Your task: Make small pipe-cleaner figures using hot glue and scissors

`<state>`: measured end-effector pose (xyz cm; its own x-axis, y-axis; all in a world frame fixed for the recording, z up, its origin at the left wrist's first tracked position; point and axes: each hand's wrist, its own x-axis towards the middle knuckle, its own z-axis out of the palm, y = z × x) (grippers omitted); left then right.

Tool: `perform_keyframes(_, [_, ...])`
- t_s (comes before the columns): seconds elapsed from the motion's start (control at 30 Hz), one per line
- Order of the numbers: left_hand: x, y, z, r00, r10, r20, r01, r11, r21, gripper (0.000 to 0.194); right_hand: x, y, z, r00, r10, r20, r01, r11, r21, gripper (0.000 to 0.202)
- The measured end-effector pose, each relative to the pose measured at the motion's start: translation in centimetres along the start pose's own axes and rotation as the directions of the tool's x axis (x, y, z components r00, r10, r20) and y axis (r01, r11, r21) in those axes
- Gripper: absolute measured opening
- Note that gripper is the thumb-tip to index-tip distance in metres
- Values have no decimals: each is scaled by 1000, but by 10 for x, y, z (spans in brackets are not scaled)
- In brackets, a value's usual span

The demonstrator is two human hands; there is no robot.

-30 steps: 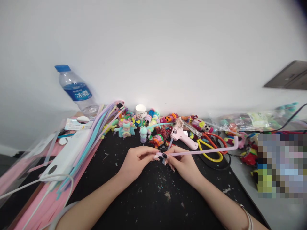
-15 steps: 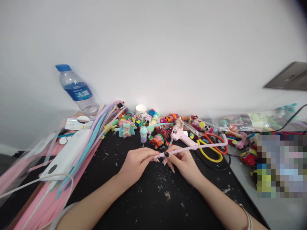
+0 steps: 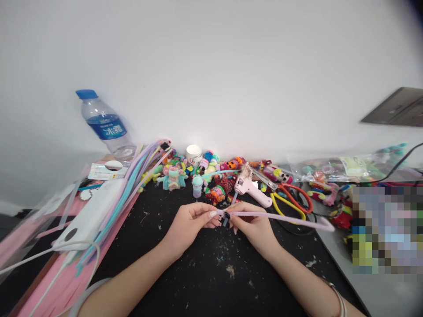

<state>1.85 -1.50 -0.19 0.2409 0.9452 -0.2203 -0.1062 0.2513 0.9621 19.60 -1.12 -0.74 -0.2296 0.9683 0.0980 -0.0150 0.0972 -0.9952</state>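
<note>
Above the black work surface (image 3: 205, 273), a pale lilac pipe cleaner (image 3: 280, 216) runs through the fingertips of both my hands. My left hand (image 3: 194, 222) pinches its left end between thumb and forefinger. Close beside it, my right hand (image 3: 251, 222) pinches the same stem, and the long free part reaches out to the right, bent back at its tip. Just beyond my right hand lies a pink glue gun (image 3: 251, 189) with its glue stick pointing toward my fingers. Scissors (image 3: 291, 202) with red and yellow handles rest to the right of it.
Several fuzzy figures (image 3: 173, 177) line the wall, around a white paper cup (image 3: 194, 154). A bundle of pastel pipe cleaners (image 3: 125, 189) lies at left, near a white power strip (image 3: 89, 215) and a water bottle (image 3: 105, 125). A clear bag (image 3: 343, 169) sits at right.
The free part of the pipe cleaner has swung down and further right, its tip now folded sideways. My left hand has rolled so the thumb shows on top; both hands stay close together.
</note>
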Motion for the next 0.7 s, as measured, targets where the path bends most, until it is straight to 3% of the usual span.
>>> perform_keyframes(0.17, [0, 0, 2, 998, -65, 12, 66, 995, -71, 16, 0, -1, 1, 1000, 19, 6, -19, 1000, 3, 10])
perform_keyframes(0.33, [-1, -2, 1, 989, -107, 98, 114, 991, -70, 14, 0, 0, 2, 999, 23, 23, -23, 1000, 7, 7])
perform_keyframes(0.5, [0, -3, 1, 992, -70, 100, 72, 997, -12, 16, 0, -1, 0, 999, 32, 26, -33, 999, 12, 14])
perform_keyframes(0.7, [-1, 0, 2, 993, 54, 105, -70, 986, 154, 14, 0, -2, 1, 997, 25, 67, -30, 997, 64, 13])
